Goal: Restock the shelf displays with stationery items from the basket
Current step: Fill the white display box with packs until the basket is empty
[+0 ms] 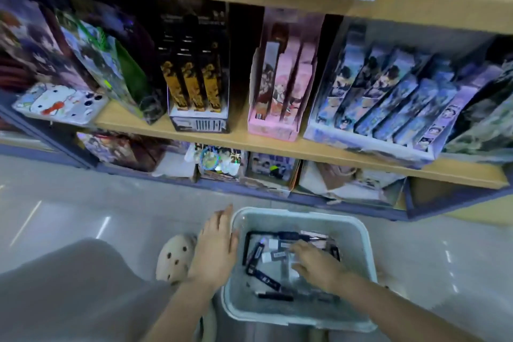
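Reached into basket [291, 212] with right hand [319, 266], fingers spread over packs [256, 255], gripping nothing, left hand [213, 247] flat beside rim; probably needed a pinch next, then shelf [222, 136].

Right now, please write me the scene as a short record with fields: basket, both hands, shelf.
basket: pale plastic, on the floor, holds dark packs
left hand: flat, fingers straight, against the basket's left rim
right hand: inside the basket, fingers spread over the packs, no grip visible
shelf: black display box, pink display box, blue display box, side by side
extra: phone in a cartoon case, lying at the shelf's left end
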A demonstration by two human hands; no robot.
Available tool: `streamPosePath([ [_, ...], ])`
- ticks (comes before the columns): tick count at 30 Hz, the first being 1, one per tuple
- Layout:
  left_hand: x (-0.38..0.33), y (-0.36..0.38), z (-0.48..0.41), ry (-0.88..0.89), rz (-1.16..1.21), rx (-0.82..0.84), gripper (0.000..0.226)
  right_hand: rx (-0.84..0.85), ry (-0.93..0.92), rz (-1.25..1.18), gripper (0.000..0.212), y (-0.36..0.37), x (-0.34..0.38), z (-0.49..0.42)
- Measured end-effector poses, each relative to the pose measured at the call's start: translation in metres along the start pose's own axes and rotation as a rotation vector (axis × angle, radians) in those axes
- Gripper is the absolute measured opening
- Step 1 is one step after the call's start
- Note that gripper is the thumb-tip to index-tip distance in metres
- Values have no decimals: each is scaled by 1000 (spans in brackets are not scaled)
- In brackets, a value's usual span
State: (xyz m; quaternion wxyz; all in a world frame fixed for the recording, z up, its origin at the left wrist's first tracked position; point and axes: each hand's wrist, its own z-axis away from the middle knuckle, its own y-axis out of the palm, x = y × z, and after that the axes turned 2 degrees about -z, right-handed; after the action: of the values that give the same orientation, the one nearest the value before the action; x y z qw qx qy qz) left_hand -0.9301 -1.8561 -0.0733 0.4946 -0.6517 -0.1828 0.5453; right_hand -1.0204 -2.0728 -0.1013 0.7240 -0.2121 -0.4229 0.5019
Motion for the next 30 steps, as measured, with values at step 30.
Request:
streamPosePath([
  [30,-81,38,21,-697,1017,-118,17,-309,-52,-1115,14,1,64,-1],
])
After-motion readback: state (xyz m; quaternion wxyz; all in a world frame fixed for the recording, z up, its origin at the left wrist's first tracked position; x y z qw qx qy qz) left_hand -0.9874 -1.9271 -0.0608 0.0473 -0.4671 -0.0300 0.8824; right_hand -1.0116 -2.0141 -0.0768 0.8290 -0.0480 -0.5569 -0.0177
